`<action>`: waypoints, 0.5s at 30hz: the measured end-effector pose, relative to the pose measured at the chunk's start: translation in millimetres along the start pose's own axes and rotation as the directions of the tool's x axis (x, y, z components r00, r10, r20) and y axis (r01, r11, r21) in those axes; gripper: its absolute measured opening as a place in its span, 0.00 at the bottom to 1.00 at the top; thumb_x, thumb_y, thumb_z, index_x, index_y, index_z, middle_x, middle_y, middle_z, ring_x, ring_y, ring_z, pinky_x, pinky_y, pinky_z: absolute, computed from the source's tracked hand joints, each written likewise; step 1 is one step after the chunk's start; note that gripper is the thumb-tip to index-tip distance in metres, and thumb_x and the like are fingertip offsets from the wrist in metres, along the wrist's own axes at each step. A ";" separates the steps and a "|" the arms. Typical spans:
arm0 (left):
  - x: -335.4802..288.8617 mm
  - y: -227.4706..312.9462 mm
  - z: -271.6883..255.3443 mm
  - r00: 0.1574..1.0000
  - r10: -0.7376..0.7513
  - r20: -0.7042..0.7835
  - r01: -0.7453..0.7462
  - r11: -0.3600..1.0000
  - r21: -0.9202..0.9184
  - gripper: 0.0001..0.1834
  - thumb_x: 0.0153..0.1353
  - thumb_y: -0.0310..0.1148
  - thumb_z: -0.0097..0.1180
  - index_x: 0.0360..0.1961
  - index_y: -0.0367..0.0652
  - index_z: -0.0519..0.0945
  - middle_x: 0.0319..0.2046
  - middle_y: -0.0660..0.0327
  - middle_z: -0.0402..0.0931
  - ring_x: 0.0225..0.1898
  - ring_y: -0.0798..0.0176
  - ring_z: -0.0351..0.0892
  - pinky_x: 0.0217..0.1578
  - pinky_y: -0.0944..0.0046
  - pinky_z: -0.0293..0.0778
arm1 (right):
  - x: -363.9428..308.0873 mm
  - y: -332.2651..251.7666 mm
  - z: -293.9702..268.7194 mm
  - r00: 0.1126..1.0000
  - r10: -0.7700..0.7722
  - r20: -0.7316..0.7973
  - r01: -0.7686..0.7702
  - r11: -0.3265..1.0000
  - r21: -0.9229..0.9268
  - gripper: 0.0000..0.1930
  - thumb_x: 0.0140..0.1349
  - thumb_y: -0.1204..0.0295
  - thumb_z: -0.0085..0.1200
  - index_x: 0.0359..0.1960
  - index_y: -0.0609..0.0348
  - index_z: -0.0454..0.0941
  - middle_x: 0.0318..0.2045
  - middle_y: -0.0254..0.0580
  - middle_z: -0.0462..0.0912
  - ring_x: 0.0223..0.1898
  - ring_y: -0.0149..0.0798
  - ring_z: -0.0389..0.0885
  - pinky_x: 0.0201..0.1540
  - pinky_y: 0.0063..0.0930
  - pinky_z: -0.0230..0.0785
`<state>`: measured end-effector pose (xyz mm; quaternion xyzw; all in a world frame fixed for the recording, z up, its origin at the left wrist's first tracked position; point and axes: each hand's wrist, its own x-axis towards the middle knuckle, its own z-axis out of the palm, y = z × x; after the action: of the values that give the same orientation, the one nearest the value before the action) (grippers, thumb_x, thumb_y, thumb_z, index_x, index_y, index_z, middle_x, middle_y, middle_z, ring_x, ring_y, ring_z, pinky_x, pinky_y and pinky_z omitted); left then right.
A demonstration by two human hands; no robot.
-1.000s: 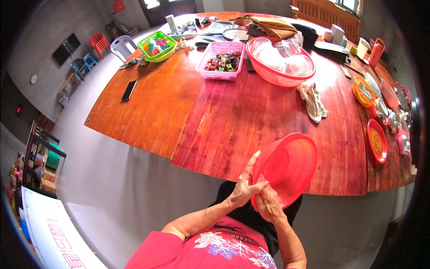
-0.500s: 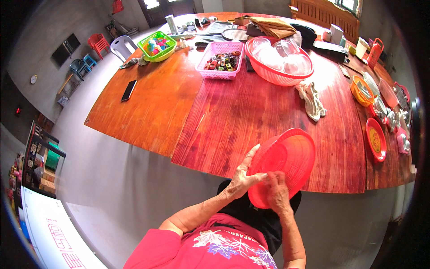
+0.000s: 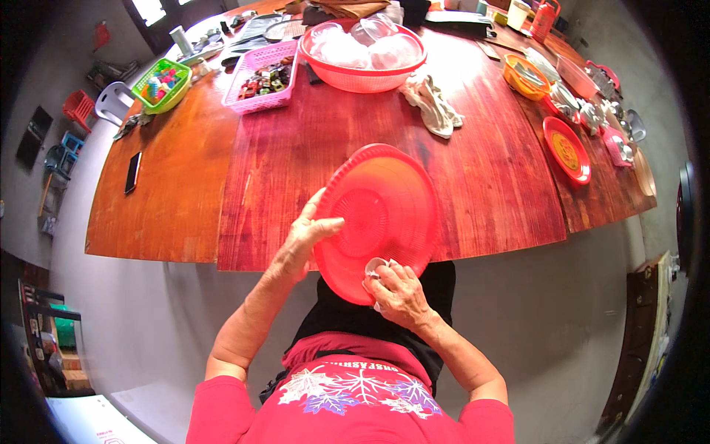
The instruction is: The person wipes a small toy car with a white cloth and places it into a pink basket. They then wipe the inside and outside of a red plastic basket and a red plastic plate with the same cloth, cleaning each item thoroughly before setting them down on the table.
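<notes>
A red plastic basket (image 3: 399,192) is tilted toward me at the table's front edge, its round ribbed inside facing up. My left hand (image 3: 307,233) grips its left rim, the thumb over the inner side and the other fingers behind, partly hidden. Low on the inside, near the rim closest to me, my right hand (image 3: 401,294) presses a crumpled white cloth (image 3: 375,268), bunched under curled fingers. Whether it is fabric or paper I cannot tell.
On the wooden table (image 3: 296,148) lie a phone (image 3: 133,173), a green basket (image 3: 164,100), a pink basket (image 3: 231,92) of toy cars, a large red basket (image 3: 362,79) of clear containers, and off-white gloves (image 3: 433,107). A red plate (image 3: 580,166) sits at right.
My view has turned right, so the table things sit further left and higher. The right hand has shifted toward the basket's near rim, and the white cloth now shows in it.
</notes>
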<state>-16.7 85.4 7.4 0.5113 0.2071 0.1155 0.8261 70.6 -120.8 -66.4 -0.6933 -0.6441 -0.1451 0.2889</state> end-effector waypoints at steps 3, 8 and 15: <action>3.2 3.6 9.2 1.000 -0.024 -0.010 0.021 0.979 -0.203 0.53 0.54 0.32 0.62 0.72 0.48 0.38 0.59 0.53 0.66 0.57 0.61 0.70 0.55 0.59 0.69 | 6.3 -3.8 0.6 0.996 0.071 -0.046 -0.072 0.997 -0.003 0.15 0.41 0.72 0.60 0.34 0.56 0.76 0.35 0.43 0.74 0.39 0.47 0.76 0.38 0.36 0.70; -18.2 -72.6 10.3 0.938 0.346 0.026 -0.347 0.936 0.052 0.58 0.49 0.26 0.62 0.72 0.54 0.34 0.66 0.55 0.52 0.62 0.59 0.62 0.59 0.58 0.65 | 43.1 -30.9 14.6 0.932 0.298 -0.205 -0.211 0.908 0.363 0.19 0.40 0.78 0.58 0.38 0.65 0.75 0.40 0.52 0.76 0.42 0.54 0.76 0.45 0.42 0.72; -34.1 -84.8 -9.0 0.954 0.082 -0.288 -0.152 0.961 -0.229 0.21 0.56 0.40 0.48 0.46 0.37 0.74 0.40 0.55 0.76 0.40 0.60 0.79 0.45 0.58 0.74 | 29.9 -14.4 -3.1 0.985 0.090 0.146 -0.159 0.802 0.576 0.19 0.59 0.66 0.56 0.51 0.59 0.73 0.49 0.55 0.72 0.49 0.54 0.73 0.51 0.43 0.66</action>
<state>-52.9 40.5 -64.1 0.3940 0.2732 0.2597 0.8382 60.9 -98.4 -43.8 -0.6185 -0.6254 0.1183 0.4608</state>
